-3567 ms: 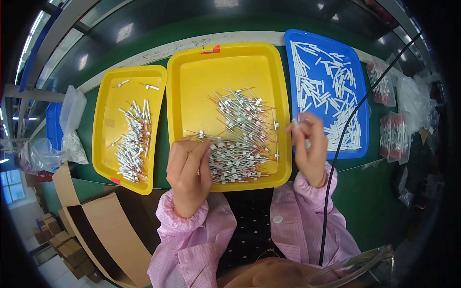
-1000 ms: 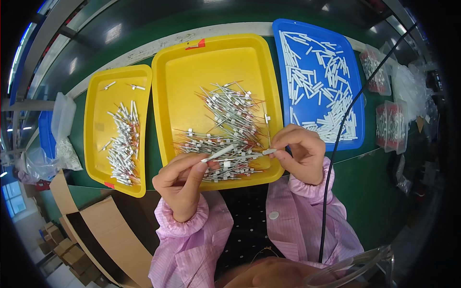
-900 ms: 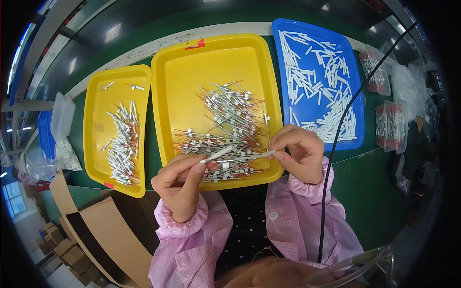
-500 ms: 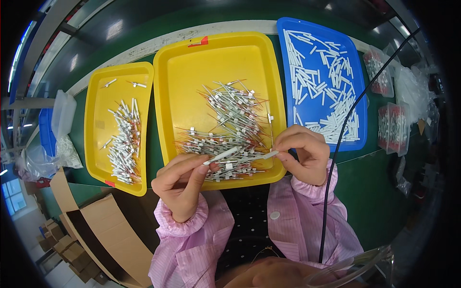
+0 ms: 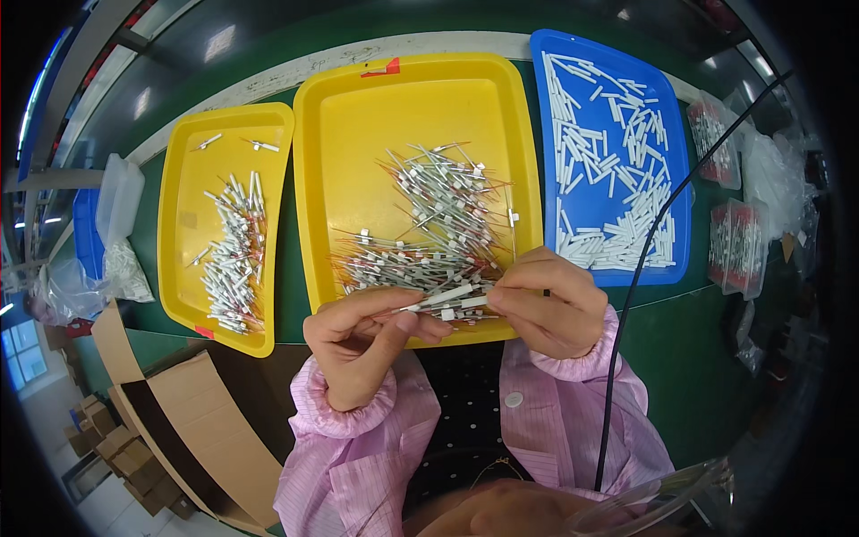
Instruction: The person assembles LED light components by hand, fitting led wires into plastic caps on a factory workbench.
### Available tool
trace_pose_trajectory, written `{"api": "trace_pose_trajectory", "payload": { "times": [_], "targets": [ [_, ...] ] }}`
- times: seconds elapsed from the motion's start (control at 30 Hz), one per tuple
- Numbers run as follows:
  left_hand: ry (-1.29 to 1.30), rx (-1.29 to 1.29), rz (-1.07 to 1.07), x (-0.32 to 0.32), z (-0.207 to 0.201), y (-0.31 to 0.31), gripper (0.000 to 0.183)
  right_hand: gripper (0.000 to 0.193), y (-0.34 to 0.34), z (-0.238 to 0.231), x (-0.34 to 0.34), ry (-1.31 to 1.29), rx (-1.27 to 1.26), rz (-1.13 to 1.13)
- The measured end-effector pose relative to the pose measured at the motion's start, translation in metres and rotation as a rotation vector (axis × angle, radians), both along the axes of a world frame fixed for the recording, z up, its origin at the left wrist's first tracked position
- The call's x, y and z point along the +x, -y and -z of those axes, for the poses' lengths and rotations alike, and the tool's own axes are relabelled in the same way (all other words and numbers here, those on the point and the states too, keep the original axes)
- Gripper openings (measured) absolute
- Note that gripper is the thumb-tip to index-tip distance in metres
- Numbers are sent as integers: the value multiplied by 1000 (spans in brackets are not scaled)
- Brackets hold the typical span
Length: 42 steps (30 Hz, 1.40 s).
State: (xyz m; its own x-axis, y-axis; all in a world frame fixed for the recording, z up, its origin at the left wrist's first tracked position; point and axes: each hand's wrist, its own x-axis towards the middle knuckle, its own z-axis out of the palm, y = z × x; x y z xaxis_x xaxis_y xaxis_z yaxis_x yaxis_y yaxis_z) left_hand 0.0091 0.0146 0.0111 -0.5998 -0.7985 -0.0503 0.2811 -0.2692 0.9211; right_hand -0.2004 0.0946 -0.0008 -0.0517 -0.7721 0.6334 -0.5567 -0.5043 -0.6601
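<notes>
Above the near edge of the large yellow tray (image 5: 358, 107), my two hands are close together. My left hand (image 5: 353, 345) is closed, with thumb and forefinger pinching a thin wired part with a white sleeve (image 5: 451, 294) that points to the right. My right hand (image 5: 559, 304) pinches a short white tube (image 5: 473, 302) between thumb and fingers, its end close to the sleeved part. Whether the two touch I cannot tell. Beneath them lies a heap of wired parts (image 5: 447, 201) with white blocks, grey leads and reddish wire ends.
A smaller yellow tray (image 5: 183, 161) at left holds more sleeved parts (image 5: 234, 259). On the right, a blue tray (image 5: 573, 63) carries many loose white tubes (image 5: 640, 215). A black cable (image 5: 653, 224) crosses the right side. Clear boxes (image 5: 738, 246) stand far right; an open carton (image 5: 206, 421) sits lower left.
My hands have drawn closer together; the right has moved left and slightly down, the left a little right. The trays have shifted slightly in the picture.
</notes>
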Motion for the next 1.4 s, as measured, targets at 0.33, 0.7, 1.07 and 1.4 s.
{"api": "trace_pose_trajectory", "payload": {
  "times": [0.33, 0.7, 1.07, 1.4],
  "targets": [
    [18, 6, -32, -4, 4, -4, 17, 30, 5, 6, 2, -155, -156, -85],
    [149, -888, -60, -2, 13, -2, 22, 17, 4, 17, 19, 938, 615, -325],
    [1163, -1562, -859, 53, 18, 145, 16, 24, -10, 13, -18, 315, 484, 259],
    [1301, -1493, -360, -8, 4, 97, 15, 33, -16, 43, -59, -546, 622, 789]
  ]
}}
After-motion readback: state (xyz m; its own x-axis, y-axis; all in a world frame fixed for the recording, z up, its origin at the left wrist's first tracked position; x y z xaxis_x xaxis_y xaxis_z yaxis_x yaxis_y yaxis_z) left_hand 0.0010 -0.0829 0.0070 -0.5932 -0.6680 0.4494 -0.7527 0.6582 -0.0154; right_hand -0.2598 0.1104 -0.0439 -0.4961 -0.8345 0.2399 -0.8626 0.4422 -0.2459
